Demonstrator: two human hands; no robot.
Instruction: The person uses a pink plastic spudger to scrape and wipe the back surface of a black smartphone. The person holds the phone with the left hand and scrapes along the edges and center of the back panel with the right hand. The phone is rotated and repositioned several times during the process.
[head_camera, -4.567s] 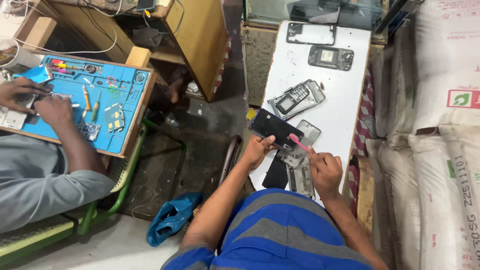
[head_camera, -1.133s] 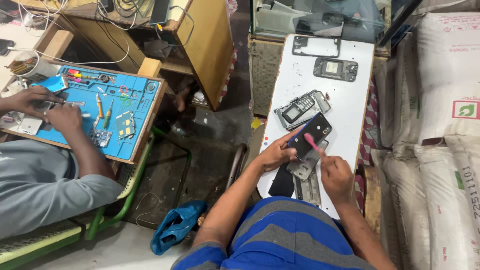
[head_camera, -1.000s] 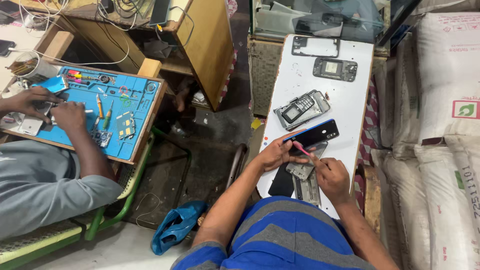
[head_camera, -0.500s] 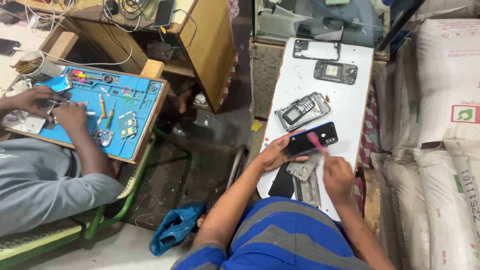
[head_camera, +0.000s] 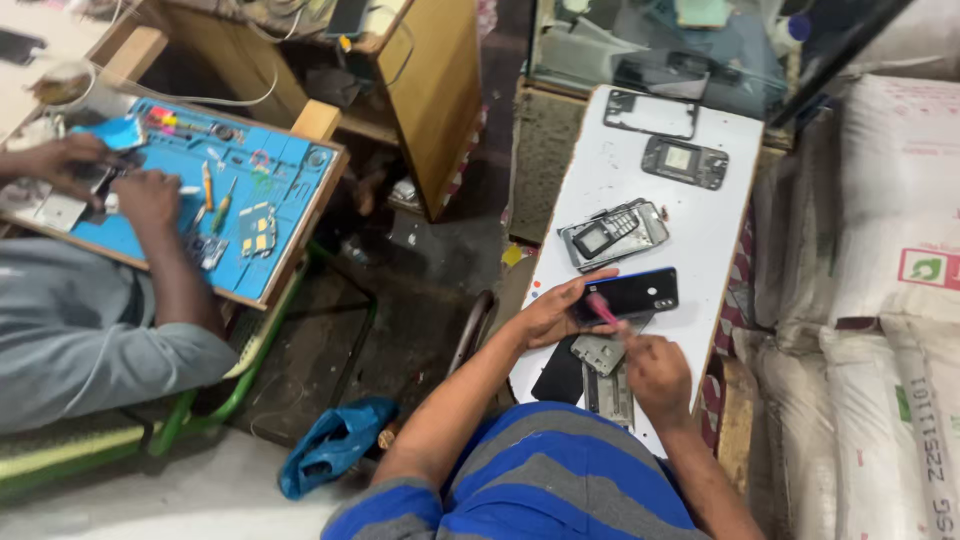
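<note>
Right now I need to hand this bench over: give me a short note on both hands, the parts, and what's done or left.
Left hand grips the black phone at its near end on the white table.
Right hand holds a pink tool with its tip on the phone.
Grey metal parts lie under the hands; a keypad phone and two frames lie beyond.
Done: parts already laid out.
Left: phone looks closed, so opening it.

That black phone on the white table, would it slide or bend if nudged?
The black phone looks like a flat, rigid slab, so it probably won't bend. Its glossy face and the smooth white table suggest it slides easily. The left hand steadying its end fits that.
</note>
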